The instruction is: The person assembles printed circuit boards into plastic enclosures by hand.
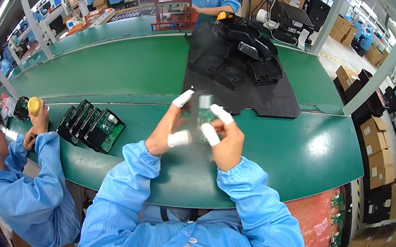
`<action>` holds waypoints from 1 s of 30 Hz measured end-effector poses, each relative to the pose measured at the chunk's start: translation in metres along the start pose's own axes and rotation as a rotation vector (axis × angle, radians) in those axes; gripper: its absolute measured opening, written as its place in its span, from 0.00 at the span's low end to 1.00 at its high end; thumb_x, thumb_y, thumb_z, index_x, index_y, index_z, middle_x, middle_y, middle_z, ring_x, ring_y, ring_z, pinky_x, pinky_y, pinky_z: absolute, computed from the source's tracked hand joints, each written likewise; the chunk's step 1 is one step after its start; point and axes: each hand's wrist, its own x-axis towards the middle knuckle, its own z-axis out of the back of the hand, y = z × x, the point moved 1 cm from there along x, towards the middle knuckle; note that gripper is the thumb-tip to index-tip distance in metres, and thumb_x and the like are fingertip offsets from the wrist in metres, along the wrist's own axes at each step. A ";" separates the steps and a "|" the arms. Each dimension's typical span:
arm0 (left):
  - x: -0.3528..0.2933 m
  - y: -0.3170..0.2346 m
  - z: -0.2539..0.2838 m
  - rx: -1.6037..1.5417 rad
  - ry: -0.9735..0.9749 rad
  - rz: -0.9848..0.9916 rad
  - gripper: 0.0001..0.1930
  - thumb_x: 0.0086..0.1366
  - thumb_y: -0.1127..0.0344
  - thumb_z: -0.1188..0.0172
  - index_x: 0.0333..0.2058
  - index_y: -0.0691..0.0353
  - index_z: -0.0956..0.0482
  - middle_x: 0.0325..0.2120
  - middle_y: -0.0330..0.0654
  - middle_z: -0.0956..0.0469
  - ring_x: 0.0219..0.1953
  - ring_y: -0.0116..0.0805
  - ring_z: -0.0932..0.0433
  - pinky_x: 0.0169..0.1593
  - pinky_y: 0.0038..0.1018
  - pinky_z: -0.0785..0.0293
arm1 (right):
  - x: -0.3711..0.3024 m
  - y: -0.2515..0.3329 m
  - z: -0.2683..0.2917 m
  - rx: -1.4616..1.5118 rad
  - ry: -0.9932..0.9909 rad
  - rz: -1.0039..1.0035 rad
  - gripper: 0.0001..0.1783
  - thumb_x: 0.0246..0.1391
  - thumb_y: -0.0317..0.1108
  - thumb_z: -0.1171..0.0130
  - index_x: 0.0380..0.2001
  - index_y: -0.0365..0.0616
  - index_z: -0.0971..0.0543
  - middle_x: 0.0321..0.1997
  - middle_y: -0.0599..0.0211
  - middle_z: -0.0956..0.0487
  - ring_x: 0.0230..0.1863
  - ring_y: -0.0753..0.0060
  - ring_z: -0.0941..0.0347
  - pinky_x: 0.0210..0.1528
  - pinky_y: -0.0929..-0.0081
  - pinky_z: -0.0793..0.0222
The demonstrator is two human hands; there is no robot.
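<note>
Above the green bench I hold a green circuit board upright together with a black plastic housing; both are smeared by motion. My left hand grips the housing side, white finger covers on its thumb and a fingertip. On the other side my right hand, also with white finger covers, pinches the board's edge. How far the board sits inside the housing cannot be made out. To the left, several black housings with green boards lean in a row on the bench.
A black mat carries a pile of black plastic housings. A co-worker at left holds a yellow round-topped tool. Across the bench another person sits by a red fixture. A pink-lined tray with boards lies below right; cartons stand beyond.
</note>
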 end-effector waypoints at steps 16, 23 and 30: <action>-0.011 0.008 -0.011 -0.136 -0.527 -0.108 0.32 0.63 0.75 0.43 0.64 0.68 0.43 0.61 0.46 0.36 0.62 0.35 0.37 0.64 0.29 0.42 | 0.015 -0.021 0.001 0.342 0.210 -0.061 0.38 0.54 0.26 0.39 0.64 0.34 0.45 0.59 0.60 0.30 0.60 0.68 0.34 0.62 0.70 0.37; -0.008 0.007 -0.026 0.463 -0.482 -0.119 0.29 0.57 0.78 0.40 0.58 0.64 0.34 0.53 0.47 0.31 0.54 0.42 0.30 0.56 0.32 0.32 | 0.027 -0.057 0.013 0.532 -0.032 -0.297 0.25 0.62 0.35 0.45 0.57 0.35 0.36 0.51 0.63 0.26 0.50 0.73 0.28 0.54 0.73 0.31; -0.008 0.003 -0.043 1.223 -0.010 -0.342 0.11 0.51 0.63 0.34 0.27 0.61 0.27 0.32 0.43 0.27 0.36 0.43 0.26 0.36 0.37 0.27 | 0.023 -0.070 0.013 0.166 0.013 -0.404 0.22 0.61 0.37 0.43 0.52 0.34 0.31 0.47 0.61 0.24 0.46 0.74 0.27 0.49 0.73 0.29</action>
